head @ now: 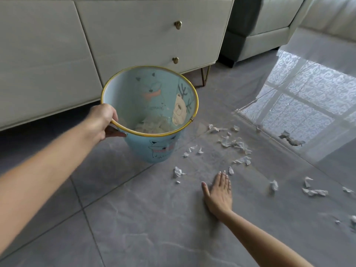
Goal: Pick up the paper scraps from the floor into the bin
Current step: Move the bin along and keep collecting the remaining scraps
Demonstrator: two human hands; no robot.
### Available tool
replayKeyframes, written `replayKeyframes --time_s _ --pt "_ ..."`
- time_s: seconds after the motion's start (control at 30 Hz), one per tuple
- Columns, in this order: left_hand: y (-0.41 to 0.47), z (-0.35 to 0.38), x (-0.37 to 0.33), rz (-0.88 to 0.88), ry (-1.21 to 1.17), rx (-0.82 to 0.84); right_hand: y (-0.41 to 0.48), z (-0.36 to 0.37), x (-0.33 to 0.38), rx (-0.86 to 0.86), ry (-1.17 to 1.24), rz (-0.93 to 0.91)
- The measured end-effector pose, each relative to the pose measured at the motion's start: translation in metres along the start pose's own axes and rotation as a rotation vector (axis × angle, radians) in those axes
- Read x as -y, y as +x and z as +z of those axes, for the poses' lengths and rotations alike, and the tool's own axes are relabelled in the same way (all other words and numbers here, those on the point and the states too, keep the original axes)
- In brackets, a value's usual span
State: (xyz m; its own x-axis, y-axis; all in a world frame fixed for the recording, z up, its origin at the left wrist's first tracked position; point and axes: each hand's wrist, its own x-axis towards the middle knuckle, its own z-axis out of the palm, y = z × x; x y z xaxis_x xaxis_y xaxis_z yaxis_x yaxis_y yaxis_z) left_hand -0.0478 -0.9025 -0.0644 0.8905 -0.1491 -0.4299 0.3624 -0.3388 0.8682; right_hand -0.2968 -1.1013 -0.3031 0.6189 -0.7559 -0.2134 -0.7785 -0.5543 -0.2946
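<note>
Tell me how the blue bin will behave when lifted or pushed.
Probably light: the left hand holds the blue bin tilted by its gold rim alone. Its wall looks thin, so it may flex under the fingers. The top is wider than the base, with only a few paper scraps inside, so a push could tip it.

Floor [154,218]: big shiny grey tiles with thin dark lines between.
Cabinet [134,35]: long, cream, two small gold knobs [178,25], thin gold legs [205,74].
Sofa [269,20]: pale, in the far right corner.
Light: bright window shine [308,89] with curly curtain shapes on the floor, right side.
</note>
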Motion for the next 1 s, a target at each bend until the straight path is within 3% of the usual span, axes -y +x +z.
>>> replayKeyframes --time_s 0.13,0.23,0.3,0.47,0.63,1.0 --pt "0.016 -0.015 0.009 -0.013 0.012 -0.031 0.017 0.013 0.049 0.02 0.052 -0.174" --pt "0.03 -0.023 0.014 -0.026 0.007 -0.042 0.023 0.024 0.078 0.078 -0.036 -0.429" --pt "0.039 -0.026 0.017 -0.041 0.001 -0.039 0.036 0.025 0.086 0.045 -0.046 -0.495" --pt "0.057 -0.029 0.019 -0.065 0.006 -0.053 0.088 0.011 0.079 -0.063 0.028 -0.336" --pt "0.076 -0.023 0.014 -0.086 0.027 -0.045 0.138 0.001 0.078 -0.054 0.043 -0.13" --pt "0.103 -0.017 0.002 -0.066 0.138 -0.019 0.203 0.003 0.122 0.0 -0.178 -0.407"
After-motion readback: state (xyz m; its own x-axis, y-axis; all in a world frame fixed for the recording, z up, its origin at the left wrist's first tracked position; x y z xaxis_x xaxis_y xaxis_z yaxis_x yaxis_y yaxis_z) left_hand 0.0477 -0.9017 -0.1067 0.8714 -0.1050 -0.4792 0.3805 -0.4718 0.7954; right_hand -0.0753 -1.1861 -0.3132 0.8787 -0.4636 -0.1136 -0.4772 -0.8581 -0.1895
